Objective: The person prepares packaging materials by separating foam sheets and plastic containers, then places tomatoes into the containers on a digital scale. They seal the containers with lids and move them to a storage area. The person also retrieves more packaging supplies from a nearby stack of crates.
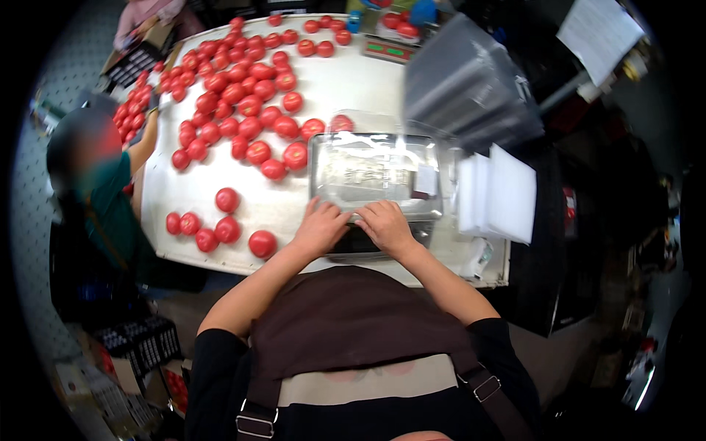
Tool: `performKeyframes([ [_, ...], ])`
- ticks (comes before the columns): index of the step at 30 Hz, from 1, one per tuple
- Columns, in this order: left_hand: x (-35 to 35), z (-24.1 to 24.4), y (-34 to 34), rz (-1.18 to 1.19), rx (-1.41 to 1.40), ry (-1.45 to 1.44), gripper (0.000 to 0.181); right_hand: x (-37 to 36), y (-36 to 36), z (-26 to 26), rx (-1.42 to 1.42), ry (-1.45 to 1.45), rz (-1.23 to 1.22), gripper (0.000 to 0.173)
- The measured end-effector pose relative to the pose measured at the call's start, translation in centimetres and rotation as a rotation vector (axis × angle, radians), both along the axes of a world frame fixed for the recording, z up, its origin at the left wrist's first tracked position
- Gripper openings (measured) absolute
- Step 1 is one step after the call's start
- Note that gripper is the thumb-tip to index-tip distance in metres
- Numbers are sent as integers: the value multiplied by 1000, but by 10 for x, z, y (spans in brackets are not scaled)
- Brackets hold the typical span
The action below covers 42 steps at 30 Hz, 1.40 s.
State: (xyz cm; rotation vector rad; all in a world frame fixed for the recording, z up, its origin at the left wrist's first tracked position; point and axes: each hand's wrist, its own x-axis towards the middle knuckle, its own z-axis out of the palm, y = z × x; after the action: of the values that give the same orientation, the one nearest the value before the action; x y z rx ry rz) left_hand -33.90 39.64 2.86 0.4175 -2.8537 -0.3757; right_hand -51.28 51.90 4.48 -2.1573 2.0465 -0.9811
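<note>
A clear plastic clamshell container (375, 165) lies in front of me on a metal-rimmed scale or tray, its raised clear lid tilting at the far side. My left hand (325, 223) and my right hand (384, 225) rest side by side at its near edge, fingers curled over the rim. Whether they grip it cannot be told. Below my hands shows a dark panel (356, 240). Many red tomatoes (250, 105) spread over the white table (209, 182) to the left, one large tomato (262, 243) close to my left forearm.
Stacked clear plastic containers (469, 82) stand at the back right, and white foam sheets (496, 195) beside the tray. A digital scale (388, 49) with tomatoes is at the far edge. A co-worker (110, 182) reaches in from the left; another person (149, 22) is at the far left.
</note>
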Motion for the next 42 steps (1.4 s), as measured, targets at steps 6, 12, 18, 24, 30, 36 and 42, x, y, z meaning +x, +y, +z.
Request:
performKeyframes([
  [6,-1,1,3,39,-10,22,20,-174,109,44,-168,-128,-792,17],
  [12,-14,5,17,60,-11,17,27,-274,181,-30,141,229,-783,11],
  [18,-18,18,26,111,27,99,36,-311,182,-6,212,-220,-817,11],
  [24,0,22,35,232,119,214,36,-259,117,41,55,-686,-631,12],
  [30,4,36,34,302,84,417,41,-114,-27,33,-43,-198,-238,10],
  [36,-21,33,23,94,-4,247,46,-42,-105,-46,276,153,-202,18],
  [42,-47,2,8,76,-12,-281,51,-46,-136,-39,505,104,-165,41],
])
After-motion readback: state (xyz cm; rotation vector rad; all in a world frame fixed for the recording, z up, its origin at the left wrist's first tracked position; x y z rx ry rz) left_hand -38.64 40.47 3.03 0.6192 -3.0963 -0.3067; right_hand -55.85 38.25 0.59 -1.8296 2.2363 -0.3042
